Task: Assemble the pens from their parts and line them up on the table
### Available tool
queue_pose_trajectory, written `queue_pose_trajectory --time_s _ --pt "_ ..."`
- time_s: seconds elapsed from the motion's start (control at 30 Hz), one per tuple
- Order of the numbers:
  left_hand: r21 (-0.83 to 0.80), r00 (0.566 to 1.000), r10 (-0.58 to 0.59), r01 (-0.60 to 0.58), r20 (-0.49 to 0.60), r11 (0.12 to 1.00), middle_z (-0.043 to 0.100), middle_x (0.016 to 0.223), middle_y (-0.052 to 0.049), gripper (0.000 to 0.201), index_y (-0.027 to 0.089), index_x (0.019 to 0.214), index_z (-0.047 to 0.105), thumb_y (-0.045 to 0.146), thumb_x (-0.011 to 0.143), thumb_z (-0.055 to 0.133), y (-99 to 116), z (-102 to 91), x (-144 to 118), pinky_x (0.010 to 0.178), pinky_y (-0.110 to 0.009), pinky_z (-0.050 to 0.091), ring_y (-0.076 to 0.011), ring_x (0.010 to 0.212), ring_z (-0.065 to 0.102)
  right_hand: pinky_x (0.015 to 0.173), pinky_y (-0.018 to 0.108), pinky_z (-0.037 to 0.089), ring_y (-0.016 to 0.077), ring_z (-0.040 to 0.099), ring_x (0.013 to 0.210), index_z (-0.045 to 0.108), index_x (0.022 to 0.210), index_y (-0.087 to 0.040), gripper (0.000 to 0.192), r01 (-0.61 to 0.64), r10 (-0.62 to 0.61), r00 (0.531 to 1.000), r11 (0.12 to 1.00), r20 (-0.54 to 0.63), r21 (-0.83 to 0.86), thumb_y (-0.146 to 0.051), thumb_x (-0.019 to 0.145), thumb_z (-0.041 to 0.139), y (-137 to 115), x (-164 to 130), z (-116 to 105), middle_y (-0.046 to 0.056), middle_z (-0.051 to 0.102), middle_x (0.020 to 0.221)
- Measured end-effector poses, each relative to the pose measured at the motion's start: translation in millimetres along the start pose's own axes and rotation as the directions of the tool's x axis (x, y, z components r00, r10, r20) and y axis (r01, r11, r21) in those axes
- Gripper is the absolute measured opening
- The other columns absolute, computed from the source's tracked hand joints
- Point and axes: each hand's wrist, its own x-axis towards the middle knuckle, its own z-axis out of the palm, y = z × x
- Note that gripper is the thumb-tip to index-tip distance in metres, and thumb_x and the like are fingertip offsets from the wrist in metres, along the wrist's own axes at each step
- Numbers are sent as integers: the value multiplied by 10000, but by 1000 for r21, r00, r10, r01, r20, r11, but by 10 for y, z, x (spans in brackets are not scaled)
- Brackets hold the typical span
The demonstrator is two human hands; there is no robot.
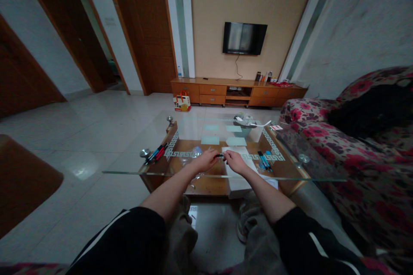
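Observation:
My left hand (205, 160) and my right hand (235, 161) meet over the glass coffee table (129, 172), both gripping a dark pen (220, 155) between them, one at each end. A white sheet of paper (237, 180) lies under my right hand. Several red, blue and black pens (157, 153) lie at the table's left side. A few blue and black pens (264, 161) lie to the right of my right hand.
Pale green cards (210, 139) lie further back on the table near a small basket (244, 125) of clutter. A floral sofa (355, 172) runs along the right. A low wooden cabinet (238, 91) and wall TV (244, 38) stand ahead, across the tiled floor (97, 129).

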Motion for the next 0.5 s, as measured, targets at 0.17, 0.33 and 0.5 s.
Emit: queue_pose_trajectory --time_s 0.17,0.33,0.5 --pt "69 994 -98 94 53 993 673 974 -87 236 174 1076 613 269 980 419 -4 11 3 788 -286 478 -195 874 639 616 234 408 146 587 626 595 738 -180 448 -50 49 997 999 -61 -8 -433 997 331 24 -5 -37 33 646 700" --pt "105 986 -147 139 80 985 700 909 -88 277 177 1037 636 300 996 390 -10 -9 -17 719 -267 468 -199 813 663 624 234 418 139 577 635 588 890 -195 328 -24 25 997 1000 -68 13 -451 971 400 54 -43 -34 13 649 774" --pt "138 984 -153 140 87 980 716 943 -84 314 197 1087 639 336 1004 370 17 -40 -29 709 -260 461 -207 842 676 646 235 421 130 563 652 555 984 -207 277 12 -7 997 998 -77 59 -429 970 390 29 -52 -29 -5 630 816"
